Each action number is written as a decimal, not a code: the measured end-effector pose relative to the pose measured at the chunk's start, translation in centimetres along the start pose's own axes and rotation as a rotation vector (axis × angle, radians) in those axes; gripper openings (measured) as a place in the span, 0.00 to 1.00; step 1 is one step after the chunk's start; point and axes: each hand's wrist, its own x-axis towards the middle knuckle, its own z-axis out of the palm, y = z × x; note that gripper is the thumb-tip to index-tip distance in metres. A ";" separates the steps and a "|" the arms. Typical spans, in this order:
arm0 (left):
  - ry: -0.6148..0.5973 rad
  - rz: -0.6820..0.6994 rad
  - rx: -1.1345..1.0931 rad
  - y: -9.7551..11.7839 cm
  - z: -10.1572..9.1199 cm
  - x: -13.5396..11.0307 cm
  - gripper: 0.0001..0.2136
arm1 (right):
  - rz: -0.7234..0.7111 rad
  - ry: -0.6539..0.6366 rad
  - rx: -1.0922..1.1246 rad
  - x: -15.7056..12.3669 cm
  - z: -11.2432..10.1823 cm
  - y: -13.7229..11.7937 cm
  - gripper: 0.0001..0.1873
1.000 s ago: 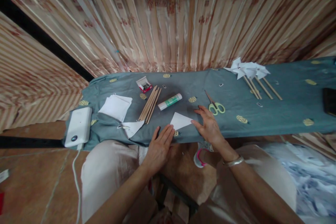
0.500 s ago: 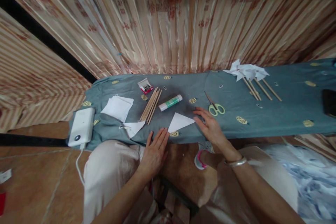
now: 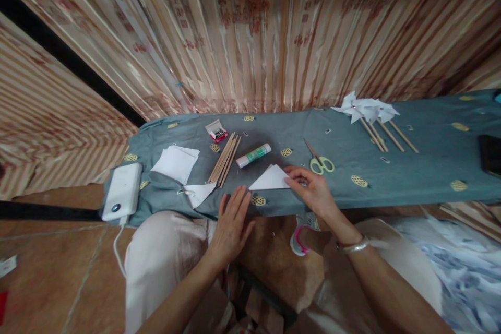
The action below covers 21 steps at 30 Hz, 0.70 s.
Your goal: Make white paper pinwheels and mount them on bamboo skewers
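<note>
A white paper folded into a triangle (image 3: 270, 179) lies on the blue-grey cloth (image 3: 410, 167) near the front edge. My right hand (image 3: 313, 191) pinches the triangle's right corner, fingers curled on the paper. At the cloth's front edge, just left of the triangle and not touching it, my left hand (image 3: 231, 222) rests flat with its fingers stretched out. Green-handled scissors (image 3: 320, 160) lie just beyond my right hand. A glue stick (image 3: 253, 155) lies behind the triangle.
A bundle of wooden sticks (image 3: 224, 157), a stack of white paper squares (image 3: 176, 163), a torn paper piece (image 3: 199, 192) and a small box of pins (image 3: 216, 131) lie at the left. A white power bank (image 3: 122, 191) sits at the left end. Finished paper pinwheels (image 3: 368, 110) lie far right.
My right hand has closed its fingers on the triangle's right corner and the paper has shifted a little. My left hand has slid back off the paper toward me.
</note>
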 end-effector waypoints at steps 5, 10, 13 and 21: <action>0.106 -0.044 -0.114 0.9 -0.9 4.1 0.32 | -0.148 0.067 -0.181 -0.8 -0.4 -1.3 0.07; 0.141 0.068 -0.140 1.7 0.3 7.6 0.27 | -0.208 -0.030 -0.295 -1.4 -0.1 -1.6 0.09; 0.142 0.090 -0.119 1.9 1.0 8.1 0.22 | -0.199 -0.143 -0.291 -1.5 -0.3 -1.8 0.09; 0.132 0.169 -0.071 1.4 0.1 7.6 0.10 | -0.100 -0.233 -0.155 -1.6 -0.9 -2.1 0.14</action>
